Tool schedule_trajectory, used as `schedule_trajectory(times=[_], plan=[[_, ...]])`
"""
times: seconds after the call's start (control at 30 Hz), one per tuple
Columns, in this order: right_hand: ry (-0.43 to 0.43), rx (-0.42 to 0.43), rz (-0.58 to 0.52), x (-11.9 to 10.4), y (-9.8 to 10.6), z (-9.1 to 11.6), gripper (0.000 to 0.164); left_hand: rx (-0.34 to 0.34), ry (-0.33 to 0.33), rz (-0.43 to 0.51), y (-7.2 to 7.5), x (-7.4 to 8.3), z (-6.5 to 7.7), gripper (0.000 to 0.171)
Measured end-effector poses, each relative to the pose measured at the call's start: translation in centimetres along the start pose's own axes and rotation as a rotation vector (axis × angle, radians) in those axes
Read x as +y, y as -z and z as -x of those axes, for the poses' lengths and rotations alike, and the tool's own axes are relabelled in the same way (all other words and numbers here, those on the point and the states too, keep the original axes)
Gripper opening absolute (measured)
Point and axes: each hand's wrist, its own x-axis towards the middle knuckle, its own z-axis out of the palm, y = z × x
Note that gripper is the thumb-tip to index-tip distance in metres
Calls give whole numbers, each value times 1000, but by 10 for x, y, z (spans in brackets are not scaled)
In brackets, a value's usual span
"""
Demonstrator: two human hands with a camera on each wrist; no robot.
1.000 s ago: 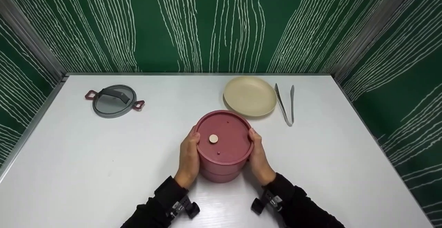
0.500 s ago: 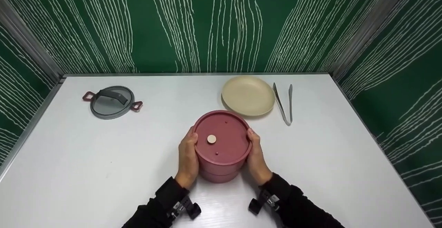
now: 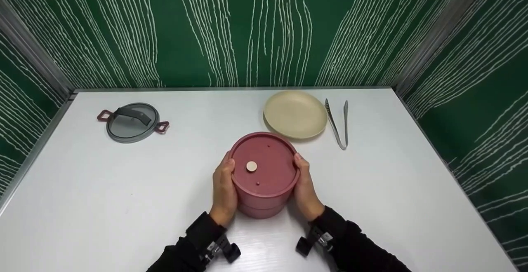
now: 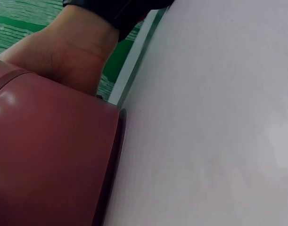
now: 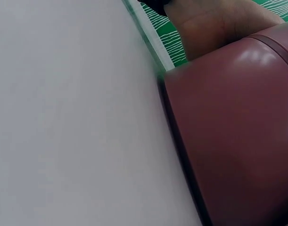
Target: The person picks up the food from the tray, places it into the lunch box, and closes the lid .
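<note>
In the head view, a round red pot [image 3: 264, 165] stands on the white table with its flat top facing up. That top lies within a raised rim and carries a small cream disc [image 3: 251, 166]. My left hand [image 3: 224, 191] grips the pot's left side, thumb near the rim. On the right side my right hand [image 3: 305, 191] holds it the same way. The pot itself hides most of the fingers. Both wrist views show the pot's smooth wall [image 4: 49, 146] close up, with a dark strip along its bottom edge.
A beige plate [image 3: 295, 114] lies behind the pot, a little to the right. Beside it are metal tongs [image 3: 342, 140], spread apart. At the far left sits a grey-rimmed lid [image 3: 132, 123] with a dark handle and two red side loops. Green walls [image 3: 185, 57] enclose the table.
The whole head view has shifted slightly to the left. Both hands keep the same grip, and the pot stays in place between them.
</note>
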Motion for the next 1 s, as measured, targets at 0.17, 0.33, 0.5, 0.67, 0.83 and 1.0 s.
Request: schedule_trajectory(times=[0.17, 0.33, 0.5, 0.67, 0.83, 1.0], plan=[[1, -10, -5, -1, 0, -1, 77, 11, 3, 5, 0, -1, 0, 62], [5, -15, -8, 0, 1, -2, 77, -3, 3, 19, 0, 1, -1, 61], [13, -14, -10, 0, 1, -1, 77, -27, 13, 34, 2, 1, -2, 62], [2, 1, 4, 1, 0, 0, 77, -69, 17, 23, 5, 1, -4, 64], [2, -7, 19, 0, -1, 2, 77, -104, 21, 1, 7, 1, -5, 68], [5, -10, 15, 1, 1, 2, 77, -139, -1, 4, 8, 0, -5, 68]])
